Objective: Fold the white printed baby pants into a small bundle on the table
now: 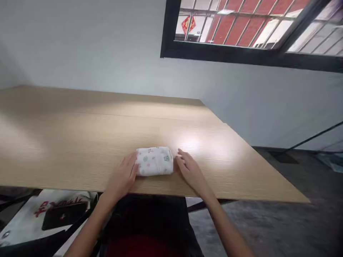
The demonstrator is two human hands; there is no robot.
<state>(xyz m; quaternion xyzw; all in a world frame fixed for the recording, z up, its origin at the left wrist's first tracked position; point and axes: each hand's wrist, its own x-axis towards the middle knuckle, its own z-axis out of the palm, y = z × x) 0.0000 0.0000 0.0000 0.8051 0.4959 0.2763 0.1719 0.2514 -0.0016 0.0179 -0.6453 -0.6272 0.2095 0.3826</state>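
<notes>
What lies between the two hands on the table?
In the head view, a folded white printed cloth lies between the left hand and right hand.

White, pastel-printed cloth bundle on light wood-grain table

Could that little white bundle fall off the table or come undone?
Maybe. The folded white cloth lies close to the near edge of the wooden table, so a nudge toward the person could push it off. Also, the left hand and right hand sit flat at its two ends rather than gripping it; if they press unevenly, the bundle might slide sideways on the smooth top or loosen.
</notes>
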